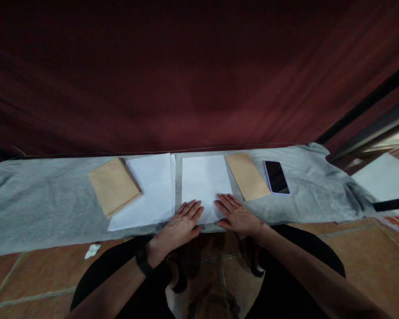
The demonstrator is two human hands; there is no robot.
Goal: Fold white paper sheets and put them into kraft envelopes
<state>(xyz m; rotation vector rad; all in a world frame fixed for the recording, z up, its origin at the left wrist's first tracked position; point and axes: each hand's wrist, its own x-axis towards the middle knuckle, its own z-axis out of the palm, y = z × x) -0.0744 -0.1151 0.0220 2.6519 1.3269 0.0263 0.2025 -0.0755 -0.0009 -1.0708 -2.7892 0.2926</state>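
Note:
My left hand (pixel 182 221) lies flat, fingers stretched out, on the near left corner of a white sheet of paper (pixel 204 179). My right hand (pixel 236 215) rests flat on the sheet's near right corner, fingers also extended. Neither hand holds anything. The sheet lies on a grey cloth (pixel 43 199). Left of it is a stack of white sheets (pixel 149 190) with a brown envelope (pixel 113 186) on its left edge. A second brown envelope (pixel 248 176) lies just right of the sheet.
A dark phone (pixel 276 177) lies screen up on the cloth, right of the second envelope. A dark red curtain (pixel 186 75) hangs behind. Tiled floor (pixel 36 274) is below, with a white scrap (pixel 92 251). Another white sheet (pixel 382 177) is at far right.

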